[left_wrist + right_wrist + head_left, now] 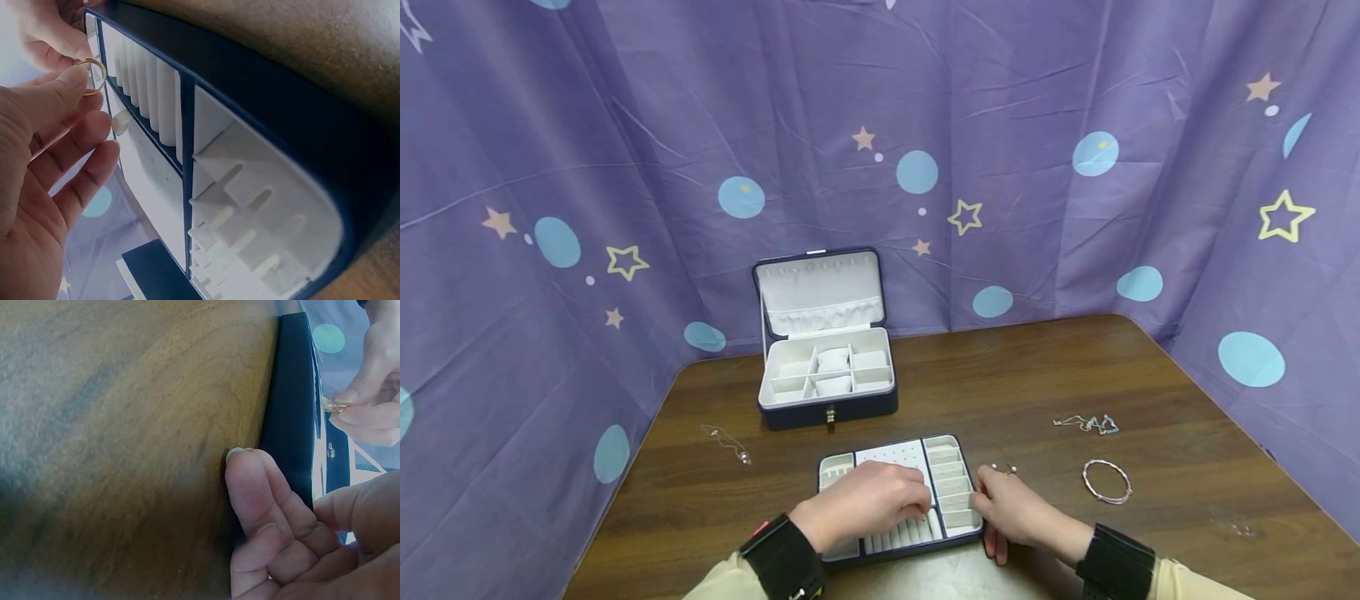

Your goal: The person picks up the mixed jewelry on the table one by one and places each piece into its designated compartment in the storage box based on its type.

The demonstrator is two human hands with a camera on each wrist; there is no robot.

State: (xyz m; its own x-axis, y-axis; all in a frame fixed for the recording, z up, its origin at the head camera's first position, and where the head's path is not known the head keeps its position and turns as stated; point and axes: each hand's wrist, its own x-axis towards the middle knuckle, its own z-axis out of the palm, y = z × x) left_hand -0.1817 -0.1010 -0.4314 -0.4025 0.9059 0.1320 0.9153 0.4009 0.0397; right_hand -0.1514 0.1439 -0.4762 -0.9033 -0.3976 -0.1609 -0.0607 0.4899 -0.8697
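Observation:
A gold ring (103, 70) is pinched between the thumb and finger of my left hand (880, 497). That hand is above a shallow jewelry tray (891, 453) with a dark blue outside and white lining, close over its ring rolls (147, 87). My right hand (1018, 512) grips the tray's right end, thumb at the top rim and fingers curled against the dark outer wall (290, 406). Slotted compartments fill the tray's left end, and a row of small compartments (951, 483) runs down its right side. Part of the ring rolls is hidden behind my left hand.
Behind the tray stands an open jewelry box (801, 417) with white cushions. A fine necklace (730, 442) lies at left. To the right are a chain (1086, 424), a bangle (1107, 500) and a faint clear item (1232, 525); small earrings (1003, 469) lie beside my right hand.

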